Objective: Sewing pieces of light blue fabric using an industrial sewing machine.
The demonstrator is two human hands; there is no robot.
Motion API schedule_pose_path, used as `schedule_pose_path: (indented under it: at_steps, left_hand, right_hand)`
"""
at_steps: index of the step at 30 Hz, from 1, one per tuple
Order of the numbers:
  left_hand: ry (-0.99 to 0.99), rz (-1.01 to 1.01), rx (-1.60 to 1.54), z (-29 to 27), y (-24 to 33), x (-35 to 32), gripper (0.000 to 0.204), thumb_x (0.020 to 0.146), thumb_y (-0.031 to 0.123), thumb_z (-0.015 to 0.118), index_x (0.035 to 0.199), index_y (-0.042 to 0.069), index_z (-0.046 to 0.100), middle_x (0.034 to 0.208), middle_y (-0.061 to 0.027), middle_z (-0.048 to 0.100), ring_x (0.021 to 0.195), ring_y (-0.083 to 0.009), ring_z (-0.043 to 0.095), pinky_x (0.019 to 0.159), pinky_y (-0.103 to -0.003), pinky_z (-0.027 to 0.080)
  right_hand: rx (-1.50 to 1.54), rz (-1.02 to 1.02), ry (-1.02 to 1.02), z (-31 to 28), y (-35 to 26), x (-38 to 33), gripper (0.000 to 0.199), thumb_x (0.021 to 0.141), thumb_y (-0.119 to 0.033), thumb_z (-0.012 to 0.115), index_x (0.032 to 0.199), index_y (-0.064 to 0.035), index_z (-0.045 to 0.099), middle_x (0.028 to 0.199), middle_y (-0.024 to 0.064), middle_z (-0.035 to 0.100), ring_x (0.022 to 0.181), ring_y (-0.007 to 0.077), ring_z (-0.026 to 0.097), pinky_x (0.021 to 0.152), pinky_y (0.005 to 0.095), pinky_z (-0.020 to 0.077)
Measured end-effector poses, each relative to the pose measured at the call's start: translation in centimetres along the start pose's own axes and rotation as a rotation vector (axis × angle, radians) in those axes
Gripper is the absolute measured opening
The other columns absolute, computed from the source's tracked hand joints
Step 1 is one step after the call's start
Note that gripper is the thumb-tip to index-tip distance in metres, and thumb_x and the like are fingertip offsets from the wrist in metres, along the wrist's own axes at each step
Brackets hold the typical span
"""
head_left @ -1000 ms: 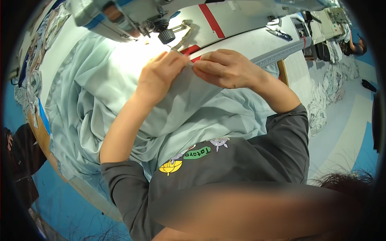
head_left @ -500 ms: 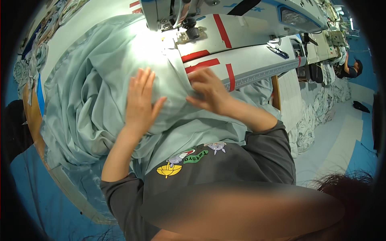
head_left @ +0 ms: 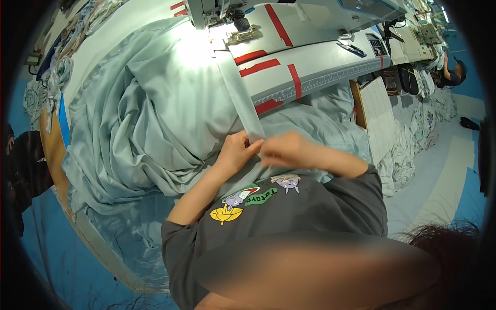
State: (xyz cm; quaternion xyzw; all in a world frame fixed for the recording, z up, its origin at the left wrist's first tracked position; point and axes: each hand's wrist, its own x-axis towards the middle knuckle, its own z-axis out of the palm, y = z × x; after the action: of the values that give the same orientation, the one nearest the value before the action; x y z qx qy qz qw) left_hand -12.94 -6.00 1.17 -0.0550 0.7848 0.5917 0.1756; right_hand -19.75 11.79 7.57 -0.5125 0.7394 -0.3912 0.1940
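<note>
A large pale green fabric (head_left: 150, 119) lies bunched over the sewing table. A folded hem strip (head_left: 238, 98) of it runs from the sewing machine (head_left: 222, 15) down toward my chest. My left hand (head_left: 236, 151) pinches the near end of this strip. My right hand (head_left: 289, 150) grips the same edge right beside it, fingers closed on the cloth. Both hands are close to my body, well below the machine's needle area.
The grey machine bed (head_left: 315, 62) carries red tape marks and a ruler strip along its front edge. Scissors (head_left: 351, 49) lie at the right. More cloth heaps (head_left: 408, 150) sit on the floor at right. A distant person (head_left: 454, 72) works at the far right.
Both hands have slid back from the spread fabric near the machine toward my chest, and now pinch the strip's near end. The view has shifted downward.
</note>
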Motion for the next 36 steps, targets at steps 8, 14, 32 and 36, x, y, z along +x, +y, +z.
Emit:
schedule_pose_path:
  at_steps: [8, 14, 32, 36]
  left_hand:
    - [-0.205, -0.048, -0.382, -4.1, 2.4, -3.5, 0.019, 0.091, 0.015, 0.06, 0.103, 0.001, 0.064, 0.079, 0.0004, 0.064, 0.063, -0.0058, 0.055, 0.055, -0.02, 0.041]
    - [0.848, 0.049, 1.019, -16.9, -3.1, -2.9, 0.095, 0.077, 0.055, 0.068, 0.147, 0.007, 0.026, 0.153, -0.0191, 0.019, 0.141, -0.0379, 0.018, 0.109, -0.055, 0.02]
    - [0.906, 0.079, 1.088, -28.1, -6.0, 9.4, 0.093, 0.075, 0.067, 0.062, 0.142, 0.007, 0.037, 0.148, -0.0178, 0.032, 0.137, -0.0369, 0.027, 0.106, -0.056, 0.026]
    - [0.924, 0.062, 1.134, -30.2, -6.4, 11.2, 0.093, 0.075, 0.07, 0.058, 0.142, 0.008, 0.038, 0.148, -0.0174, 0.033, 0.136, -0.0362, 0.03, 0.104, -0.056, 0.028]
  right_hand:
    - [-0.449, -0.459, 0.04, -1.6, 6.2, 6.3, 0.026, 0.076, -0.003, 0.062, 0.102, -0.0082, 0.063, 0.11, 0.0046, 0.065, 0.112, 0.021, 0.06, 0.112, 0.0504, 0.0294]
    - [-0.555, -0.449, 0.067, -2.0, 3.5, 6.2, 0.017, 0.074, -0.004, 0.064, 0.091, -0.0077, 0.062, 0.097, 0.002, 0.065, 0.103, 0.017, 0.064, 0.11, 0.05, 0.0331]
    - [-0.518, -0.345, 0.036, -2.6, 4.4, 8.7, 0.011, 0.073, -0.005, 0.068, 0.081, -0.0076, 0.061, 0.087, 0.0001, 0.066, 0.092, 0.0143, 0.068, 0.111, 0.0539, 0.0304]
    - [-0.526, -0.354, 0.041, -2.7, 4.9, 9.4, 0.009, 0.074, -0.005, 0.068, 0.081, -0.0079, 0.062, 0.087, -0.0004, 0.066, 0.092, 0.0141, 0.067, 0.11, 0.0537, 0.0312]
